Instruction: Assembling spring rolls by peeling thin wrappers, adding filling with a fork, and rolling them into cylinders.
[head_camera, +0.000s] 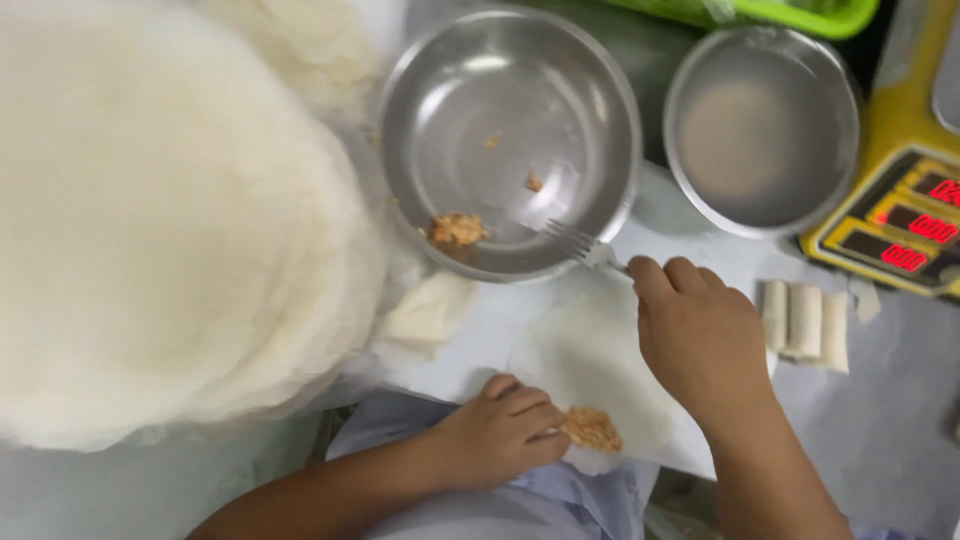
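My right hand (700, 335) grips a metal fork (582, 245) whose tines rest on the near rim of a steel bowl (600, 110). That bowl holds a small lump of orange-brown filling (457, 230) and a few crumbs. My left hand (500, 432) rests with bent fingers on the near edge of a thin white wrapper sheet (590, 355), right beside a dab of filling (592, 428) lying on that sheet.
A large stack of round white wrappers (160, 220) fills the left. A second steel bowl (700, 60) with cloudy liquid stands at the back right. Three rolled white pieces (805, 322) lie at right, near a yellow scale (905, 215) with red digits. A green tray edge (800, 15) shows at the top.
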